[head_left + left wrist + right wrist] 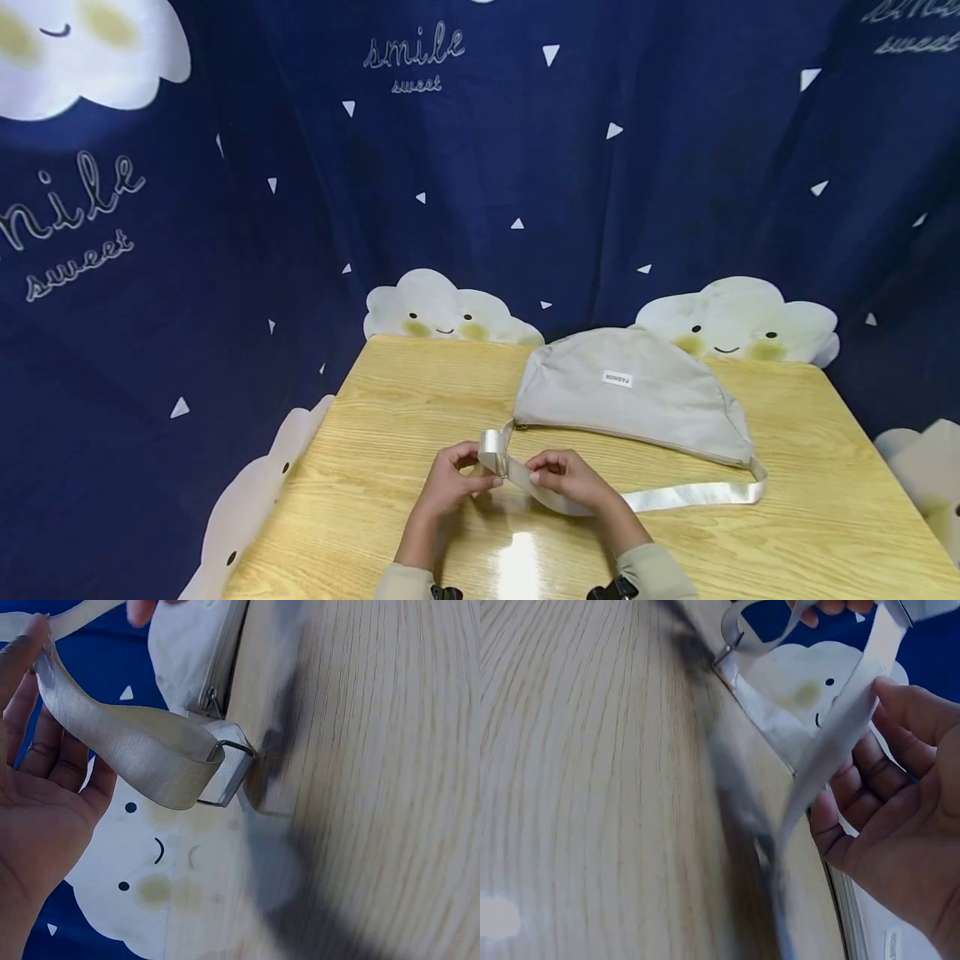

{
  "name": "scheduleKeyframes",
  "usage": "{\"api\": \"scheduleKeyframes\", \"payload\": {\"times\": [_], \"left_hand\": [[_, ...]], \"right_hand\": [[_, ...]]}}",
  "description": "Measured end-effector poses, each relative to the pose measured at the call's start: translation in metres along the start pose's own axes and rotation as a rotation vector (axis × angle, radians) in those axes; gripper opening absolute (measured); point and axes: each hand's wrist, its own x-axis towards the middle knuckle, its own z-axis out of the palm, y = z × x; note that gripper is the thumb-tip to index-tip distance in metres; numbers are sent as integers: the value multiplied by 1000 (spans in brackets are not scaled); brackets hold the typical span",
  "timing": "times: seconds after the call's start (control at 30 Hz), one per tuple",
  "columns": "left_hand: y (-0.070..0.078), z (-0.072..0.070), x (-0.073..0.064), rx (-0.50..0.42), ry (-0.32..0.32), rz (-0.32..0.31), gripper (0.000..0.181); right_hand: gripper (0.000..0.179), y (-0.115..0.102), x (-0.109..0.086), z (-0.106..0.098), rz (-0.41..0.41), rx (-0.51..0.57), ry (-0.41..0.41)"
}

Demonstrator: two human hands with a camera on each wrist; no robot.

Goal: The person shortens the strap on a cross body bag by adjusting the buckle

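A pale beige bag (626,396) with a small white label lies on the table, its shoulder strap (686,497) trailing along the front. My left hand (452,481) pinches the strap between thumb and fingers near a folded loop. In the left wrist view that webbing (135,754) passes through a metal ring (240,778) at the bag's end. My right hand (572,479) grips the strap a little further right, thumb on the webbing (832,742). A metal buckle bar (906,613) shows at the top edge of the right wrist view.
The wooden table (390,392) reaches back to a dark blue curtain (480,167) printed with clouds and triangles. Near the ring, a zipper pull (213,701) hangs at the bag's seam. Bright glare lies on the table between the forearms.
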Motion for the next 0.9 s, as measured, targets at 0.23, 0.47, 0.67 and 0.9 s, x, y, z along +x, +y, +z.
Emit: {"api": "scheduleKeyframes", "payload": {"times": [0.23, 0.47, 0.67, 0.9], "left_hand": [[-1, -2, -2, -41, 8, -15, 34], [-3, 2, -3, -68, -9, -35, 33], [-2, 7, -1, -74, -47, -43, 34], [-3, 11, 0, -56, -81, -40, 30]], "right_hand": [[13, 3, -3, -4, -6, 3, 47], [12, -2, 2, -1, -40, 18, 52], [10, -3, 10, 4, -66, 61, 47], [5, -12, 13, 10, -176, 69, 21]]}}
